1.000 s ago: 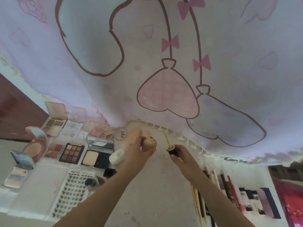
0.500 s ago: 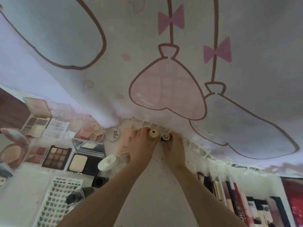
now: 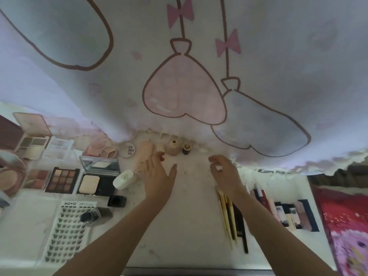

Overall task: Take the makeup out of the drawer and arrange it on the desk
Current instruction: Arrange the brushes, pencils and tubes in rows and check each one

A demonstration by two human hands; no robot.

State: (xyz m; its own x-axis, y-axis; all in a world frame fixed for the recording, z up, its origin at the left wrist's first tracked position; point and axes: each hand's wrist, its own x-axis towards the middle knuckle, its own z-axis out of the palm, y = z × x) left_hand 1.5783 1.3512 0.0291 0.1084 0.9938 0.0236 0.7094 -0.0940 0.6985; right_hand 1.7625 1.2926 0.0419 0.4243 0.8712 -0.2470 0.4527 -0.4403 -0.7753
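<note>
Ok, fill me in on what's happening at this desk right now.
A person is laying makeup out on a white desk. Both hands are over it holding nothing: the left hand open, the right hand loosely curled. Just beyond them, a beige bottle and a small dark cap stand upright at the back edge by the cartoon wall cloth. Open palettes lie to the left, brushes to the right.

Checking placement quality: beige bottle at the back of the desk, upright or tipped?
Upright. The beige bottle stands on its base, open neck up, beside the small dark bottle; neither hand touches it.
</note>
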